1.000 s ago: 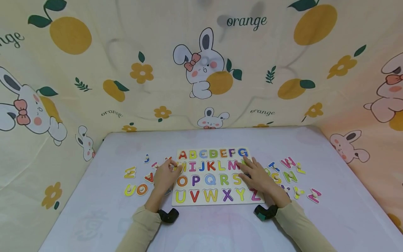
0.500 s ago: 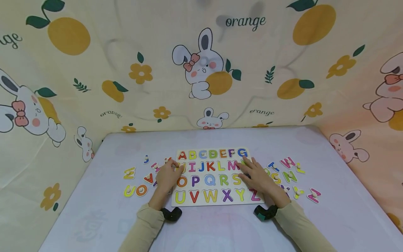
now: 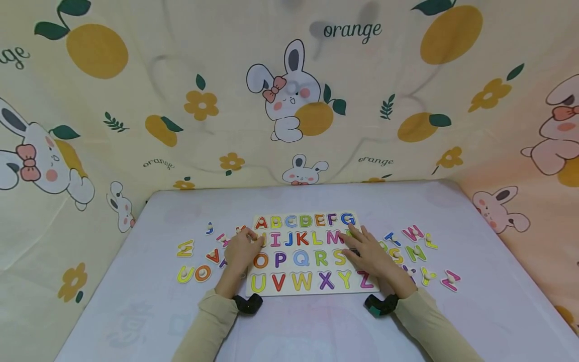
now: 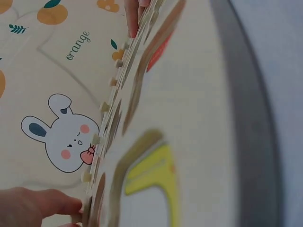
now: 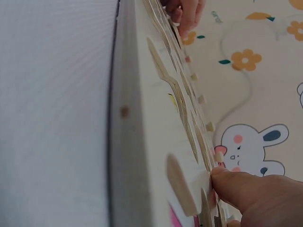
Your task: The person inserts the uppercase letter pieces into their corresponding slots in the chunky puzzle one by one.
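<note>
A white alphabet puzzle board [image 3: 289, 290] lies on the table, with letter pieces A to G and their small knobs along its top row. At the left end of the second row, my left hand [image 3: 242, 249] pinches a letter piece by its knob; in the left wrist view thumb and finger meet on that knob [image 4: 75, 217]. Most of this piece is hidden by the fingers; a yellow bit shows. My right hand [image 3: 373, 254] rests on the board's right side with fingers spread, covering part of the second and third rows. In the right wrist view a fingertip [image 5: 220, 177] touches the board.
Loose knobbed letters lie left of the board, among them a yellow U [image 3: 185, 274], an orange O [image 3: 203, 273] and a red V [image 3: 213, 256]. More lie to the right, including a pink Z [image 3: 451, 280] and a yellow Y [image 3: 427, 276]. A printed curtain [image 3: 289, 161] stands behind the table.
My left hand and wrist have shifted slightly to the right, still at the left end of the second row. The right hand stays in place on the board.
</note>
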A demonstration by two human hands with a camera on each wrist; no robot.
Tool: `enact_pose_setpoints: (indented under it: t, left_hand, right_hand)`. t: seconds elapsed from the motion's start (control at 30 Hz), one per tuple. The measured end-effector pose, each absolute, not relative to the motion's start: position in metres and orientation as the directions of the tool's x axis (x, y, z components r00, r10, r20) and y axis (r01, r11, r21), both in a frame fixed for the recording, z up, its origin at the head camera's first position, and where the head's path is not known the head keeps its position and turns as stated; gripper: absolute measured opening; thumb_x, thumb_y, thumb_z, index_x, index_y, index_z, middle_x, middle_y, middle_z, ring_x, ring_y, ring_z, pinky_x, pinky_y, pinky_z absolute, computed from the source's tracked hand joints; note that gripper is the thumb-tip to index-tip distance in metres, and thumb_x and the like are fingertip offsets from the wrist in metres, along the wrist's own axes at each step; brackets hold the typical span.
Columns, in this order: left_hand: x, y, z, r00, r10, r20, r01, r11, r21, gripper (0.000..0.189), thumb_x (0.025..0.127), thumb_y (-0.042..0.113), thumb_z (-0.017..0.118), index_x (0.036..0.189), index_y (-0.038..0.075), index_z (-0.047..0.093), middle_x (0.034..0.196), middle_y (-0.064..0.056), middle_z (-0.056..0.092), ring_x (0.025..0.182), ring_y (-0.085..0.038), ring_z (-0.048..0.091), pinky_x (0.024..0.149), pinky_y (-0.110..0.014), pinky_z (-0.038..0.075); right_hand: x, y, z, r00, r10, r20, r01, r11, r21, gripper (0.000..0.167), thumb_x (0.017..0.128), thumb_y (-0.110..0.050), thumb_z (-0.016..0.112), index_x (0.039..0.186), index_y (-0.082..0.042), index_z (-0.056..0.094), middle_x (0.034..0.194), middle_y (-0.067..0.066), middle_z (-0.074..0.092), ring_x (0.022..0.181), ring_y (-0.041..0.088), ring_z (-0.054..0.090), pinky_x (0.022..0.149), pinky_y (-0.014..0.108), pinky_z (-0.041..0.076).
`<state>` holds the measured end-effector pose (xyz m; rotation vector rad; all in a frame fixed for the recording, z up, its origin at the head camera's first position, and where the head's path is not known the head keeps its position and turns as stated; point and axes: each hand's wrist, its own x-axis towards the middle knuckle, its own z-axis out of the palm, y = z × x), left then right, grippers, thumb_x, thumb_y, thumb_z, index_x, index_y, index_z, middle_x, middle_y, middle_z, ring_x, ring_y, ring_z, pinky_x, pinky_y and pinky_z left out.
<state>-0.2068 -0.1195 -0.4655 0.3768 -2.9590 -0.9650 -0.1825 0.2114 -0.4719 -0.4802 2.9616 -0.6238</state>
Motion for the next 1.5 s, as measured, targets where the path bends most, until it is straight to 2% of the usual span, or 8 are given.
enact_pose_setpoints:
  t: [0.5, 0.8, 1.0, 1.3, 1.5]
  left_hand:
    - [-0.205, -0.121, -0.466, -0.976, -0.210, -0.055, -0.202, 0.785, 0.586, 0.030, 0.085, 0.041, 0.069, 0.089, 0.013, 0.061, 0.062, 0.001, 0.044, 0.057, -0.014, 0.044, 0.049, -0.025, 0.026]
    - [-0.203, -0.133, -0.462, -0.978, -0.209, 0.000, -0.167, 0.778, 0.606, 0.028, 0.084, 0.039, 0.068, 0.093, 0.012, 0.067, 0.070, -0.004, 0.059, 0.061, -0.016, 0.048, 0.052, -0.025, 0.030]
    - [-0.202, -0.149, -0.459, -0.969, -0.242, 0.059, -0.147, 0.747, 0.648, 0.023, 0.084, 0.032, 0.067, 0.092, 0.011, 0.068, 0.061, 0.001, 0.046, 0.054, -0.014, 0.040, 0.047, -0.025, 0.026]
    - [-0.201, -0.175, -0.456, -0.958, -0.279, 0.058, -0.168, 0.718, 0.676, 0.028, 0.084, 0.029, 0.068, 0.102, 0.009, 0.068, 0.068, -0.005, 0.057, 0.053, -0.012, 0.046, 0.048, -0.024, 0.030]
    - [-0.199, -0.188, -0.454, -0.949, -0.312, 0.055, -0.196, 0.715, 0.671, 0.031, 0.083, 0.027, 0.069, 0.107, 0.008, 0.068, 0.073, -0.006, 0.057, 0.061, -0.015, 0.046, 0.052, -0.025, 0.030]
  right_hand:
    - [-0.183, 0.212, -0.474, -0.948, -0.319, 0.006, -0.295, 0.868, -0.400, 0.052, 0.096, -0.032, 0.055, 0.145, -0.017, 0.045, 0.159, 0.021, 0.024, 0.145, 0.054, 0.015, 0.116, 0.066, 0.018]
    - [-0.182, 0.212, -0.475, -0.947, -0.322, 0.015, -0.301, 0.867, -0.397, 0.053, 0.096, -0.031, 0.056, 0.145, -0.016, 0.045, 0.159, 0.021, 0.025, 0.145, 0.054, 0.016, 0.117, 0.065, 0.018]
    - [-0.183, 0.212, -0.475, -0.948, -0.318, 0.012, -0.295, 0.867, -0.401, 0.053, 0.096, -0.032, 0.056, 0.145, -0.017, 0.044, 0.159, 0.020, 0.024, 0.145, 0.054, 0.015, 0.116, 0.065, 0.018]
    - [-0.183, 0.211, -0.475, -0.949, -0.314, 0.000, -0.288, 0.869, -0.402, 0.053, 0.096, -0.033, 0.055, 0.146, -0.018, 0.044, 0.160, 0.020, 0.023, 0.145, 0.053, 0.014, 0.117, 0.065, 0.016]
    - [-0.183, 0.212, -0.475, -0.948, -0.318, -0.001, -0.288, 0.862, -0.418, 0.053, 0.096, -0.032, 0.055, 0.146, -0.017, 0.044, 0.160, 0.020, 0.023, 0.146, 0.053, 0.013, 0.117, 0.065, 0.015]
